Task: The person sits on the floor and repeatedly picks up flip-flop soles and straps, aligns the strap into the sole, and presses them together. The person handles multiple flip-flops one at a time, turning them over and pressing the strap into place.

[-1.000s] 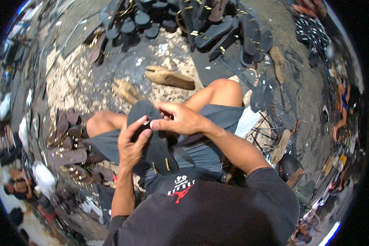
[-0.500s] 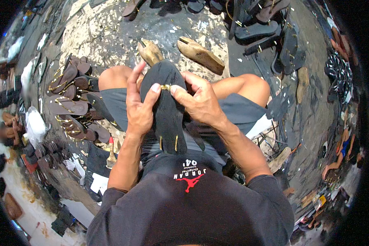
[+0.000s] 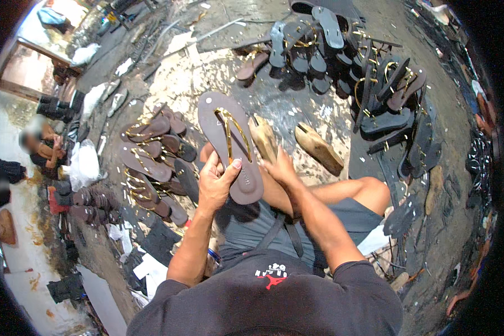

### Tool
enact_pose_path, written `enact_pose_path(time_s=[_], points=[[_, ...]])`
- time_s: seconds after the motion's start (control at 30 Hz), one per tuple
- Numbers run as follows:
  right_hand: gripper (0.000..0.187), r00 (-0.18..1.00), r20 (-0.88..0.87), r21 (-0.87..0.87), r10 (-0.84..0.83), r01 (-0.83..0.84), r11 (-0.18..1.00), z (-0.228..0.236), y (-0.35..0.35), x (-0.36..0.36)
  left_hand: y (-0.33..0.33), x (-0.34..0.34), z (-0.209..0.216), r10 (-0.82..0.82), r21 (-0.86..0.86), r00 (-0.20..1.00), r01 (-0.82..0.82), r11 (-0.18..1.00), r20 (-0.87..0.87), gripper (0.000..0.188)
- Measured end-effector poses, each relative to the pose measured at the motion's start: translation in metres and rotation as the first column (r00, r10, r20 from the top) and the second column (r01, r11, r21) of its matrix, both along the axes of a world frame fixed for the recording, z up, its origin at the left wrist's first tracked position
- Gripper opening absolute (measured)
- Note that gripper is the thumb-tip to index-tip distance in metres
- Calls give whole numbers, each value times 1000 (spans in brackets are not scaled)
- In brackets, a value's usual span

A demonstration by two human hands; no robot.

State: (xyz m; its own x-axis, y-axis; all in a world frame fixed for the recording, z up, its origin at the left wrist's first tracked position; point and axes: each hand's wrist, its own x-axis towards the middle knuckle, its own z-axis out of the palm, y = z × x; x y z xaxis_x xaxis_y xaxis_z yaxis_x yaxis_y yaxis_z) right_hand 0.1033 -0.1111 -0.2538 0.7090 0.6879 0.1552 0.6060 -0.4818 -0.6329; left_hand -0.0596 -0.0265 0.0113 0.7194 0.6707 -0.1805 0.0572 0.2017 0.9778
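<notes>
Head view: at left I see brown sandals heaped, seemingly for easy reach. The left hand grips one brown sandal near its heel, in front of the lap, probably to leave the gold straps clear. Next comes a wooden foot form, the right hand at its near end; whether it grips, I can't tell. A second form lies apart.

A hand could pass over the mottled board toward its far left corner; heaped black sandals bar its far right corner, brown sandals its left edge; the held sandal crowds the left wooden last, which a lane parts from the right wooden last
</notes>
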Motion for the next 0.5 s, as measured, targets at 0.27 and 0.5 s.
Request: enact_pose_path(time_s=[0.27, 0.5], points=[[49, 627, -732, 448, 266, 148, 882, 119, -44, 5, 55, -17, -26, 190, 452, 977, -128, 883, -94, 43], [60, 577, -754, 460, 314, 123, 879, 269, -103, -60, 39, 15, -21, 215, 730, 972, -76, 679, -99, 50]])
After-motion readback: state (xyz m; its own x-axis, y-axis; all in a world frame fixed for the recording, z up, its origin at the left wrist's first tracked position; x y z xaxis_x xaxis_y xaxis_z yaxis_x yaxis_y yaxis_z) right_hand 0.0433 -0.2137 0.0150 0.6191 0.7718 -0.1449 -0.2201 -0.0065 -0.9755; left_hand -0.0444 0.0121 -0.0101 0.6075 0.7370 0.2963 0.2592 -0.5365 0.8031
